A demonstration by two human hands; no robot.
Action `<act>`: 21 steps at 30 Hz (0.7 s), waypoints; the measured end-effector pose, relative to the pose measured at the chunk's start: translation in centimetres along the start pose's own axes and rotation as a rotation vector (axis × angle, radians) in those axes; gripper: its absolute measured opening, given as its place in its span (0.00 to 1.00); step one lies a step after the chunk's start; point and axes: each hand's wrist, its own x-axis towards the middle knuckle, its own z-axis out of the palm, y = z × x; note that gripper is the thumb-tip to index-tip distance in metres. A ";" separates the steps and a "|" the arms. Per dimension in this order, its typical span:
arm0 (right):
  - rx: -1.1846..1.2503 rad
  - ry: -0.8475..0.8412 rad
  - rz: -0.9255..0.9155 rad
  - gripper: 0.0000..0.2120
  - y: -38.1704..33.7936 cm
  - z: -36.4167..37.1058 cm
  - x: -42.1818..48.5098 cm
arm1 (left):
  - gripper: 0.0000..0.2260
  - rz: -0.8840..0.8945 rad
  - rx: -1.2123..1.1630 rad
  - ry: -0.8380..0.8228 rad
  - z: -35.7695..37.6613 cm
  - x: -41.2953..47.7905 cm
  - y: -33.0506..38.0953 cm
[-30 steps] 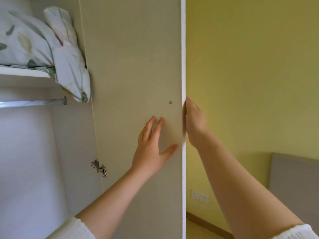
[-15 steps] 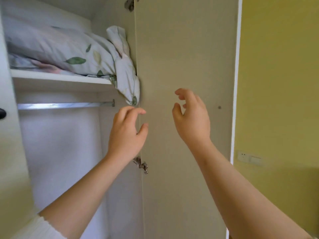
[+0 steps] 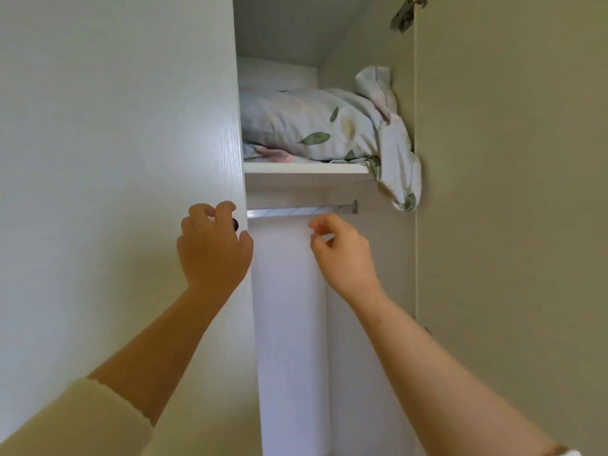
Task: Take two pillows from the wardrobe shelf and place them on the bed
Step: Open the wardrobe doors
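Gripping the knob [image 3: 235,224] at the closed door's [image 3: 131,159] edge, left hand [image 3: 214,255] curls round it. Right hand [image 3: 342,255] hangs loosely curled, holding nothing, under the rail [image 3: 296,212]. Above both, pillows [image 3: 306,126] lie on the shelf [image 3: 306,168], long axis left-right, nearer the right hand, left end hidden behind the door. No writing legible.

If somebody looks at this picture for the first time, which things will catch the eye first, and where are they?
The leaf-printed pillows lie stacked on the upper shelf, one pillowcase corner drooping over the shelf's right end. Below, the left hand curls round the dark knob of the left door, while the right hand hovers empty in the opening, just under the hanging rail.
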 end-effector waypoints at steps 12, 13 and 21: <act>0.118 -0.137 0.070 0.10 1.2 4.5 0.7 | 0.11 -0.094 -0.143 -0.220 2.9 3.4 -3.2; 0.129 -0.140 0.079 0.10 1.4 4.6 0.7 | 0.10 -0.120 -0.186 -0.234 3.0 3.6 -3.2; 0.267 -0.229 0.130 0.10 2.1 6.6 -0.5 | 0.06 -0.213 -0.376 -0.207 3.0 3.2 -2.8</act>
